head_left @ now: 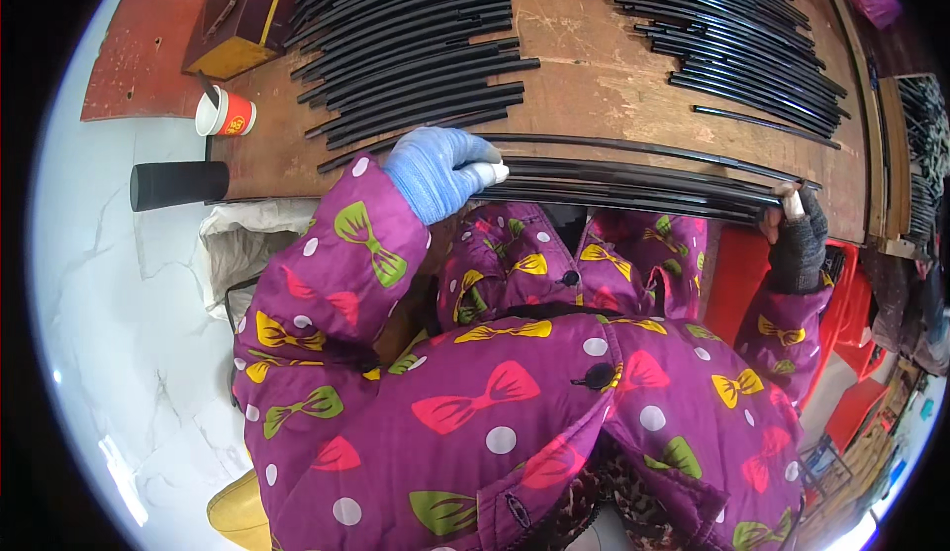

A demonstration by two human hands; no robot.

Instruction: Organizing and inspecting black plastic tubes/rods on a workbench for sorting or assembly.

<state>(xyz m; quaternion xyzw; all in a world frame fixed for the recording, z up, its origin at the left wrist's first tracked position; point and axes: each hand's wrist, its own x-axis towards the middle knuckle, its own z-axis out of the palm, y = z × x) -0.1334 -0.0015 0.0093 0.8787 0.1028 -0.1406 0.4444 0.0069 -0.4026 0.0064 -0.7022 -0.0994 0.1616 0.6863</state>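
Several thin, glossy black rods [633, 185] lie side by side along the table's near edge, stretched between my two hands. My left hand [435, 170], in a light blue glove with white fingertips, is closed at the bundle's left end, thumb and fingers pinching the rods. At the right end, my right hand [797, 239] wears a dark glove with bare and white-wrapped fingertips; its fingers grip the rod ends. A single rod [633, 145] lies just beyond the bundle, its left part hidden by my left hand.
Matte black rods [416, 56] are piled at the far left of the wooden table [584, 66], glossy ones [742, 46] at the far right. On the left are a paper cup [236, 114], a dark box [252, 17] and a black cylinder [178, 185]. Red plastic [732, 274] shows below right.
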